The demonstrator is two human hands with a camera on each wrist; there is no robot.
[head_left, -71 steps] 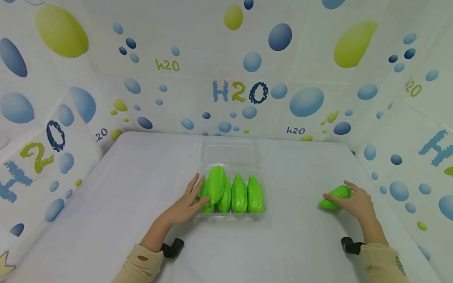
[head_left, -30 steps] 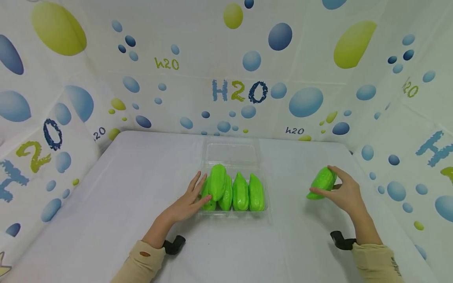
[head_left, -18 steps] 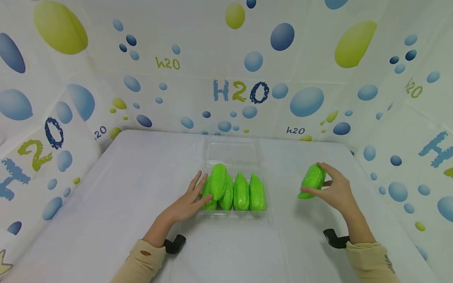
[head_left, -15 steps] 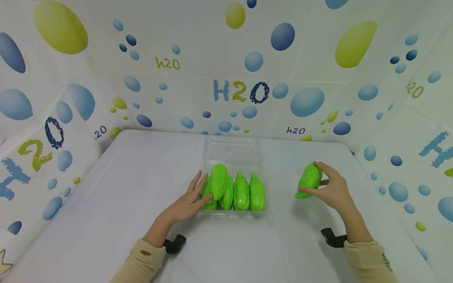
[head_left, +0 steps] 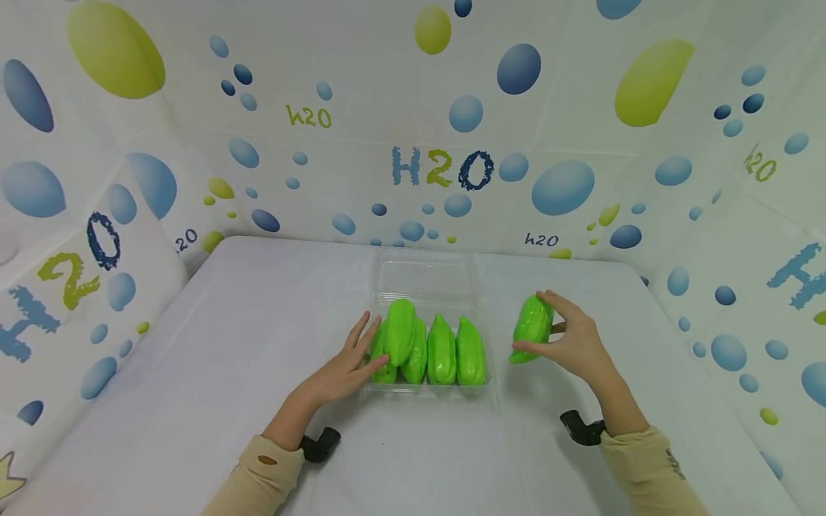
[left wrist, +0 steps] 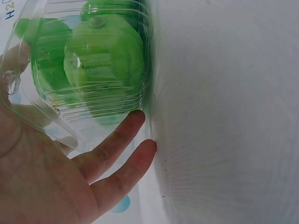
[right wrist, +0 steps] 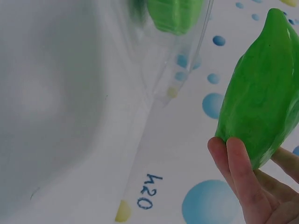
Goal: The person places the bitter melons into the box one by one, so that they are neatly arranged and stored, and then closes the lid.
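Observation:
My right hand (head_left: 577,347) pinches a glossy bright green fruit (head_left: 532,326), ridged and pointed at one end, above the table to the right of the box. In the right wrist view this fruit (right wrist: 261,88) stands with its tip up, fingertips against its lower part. The clear plastic box (head_left: 419,388) has several like fruits (head_left: 442,351) inside, one lying on top of others at the left. Fingers spread, my left hand (head_left: 338,373) rests at the box's left side. In the left wrist view, two fingertips (left wrist: 135,119) are beside the clear box wall.
The box's clear lid (head_left: 422,276) lies back, folded away behind it. A white cloth (head_left: 271,287) covers the table. Bubble-patterned curtains (head_left: 310,179) stand behind and at both sides. Black wrist cameras (head_left: 320,444) sit below the hands.
My right hand has lifted the green fruit off the table at the right and carried it left towards the box, turning it more upright. The left hand has stayed in place.

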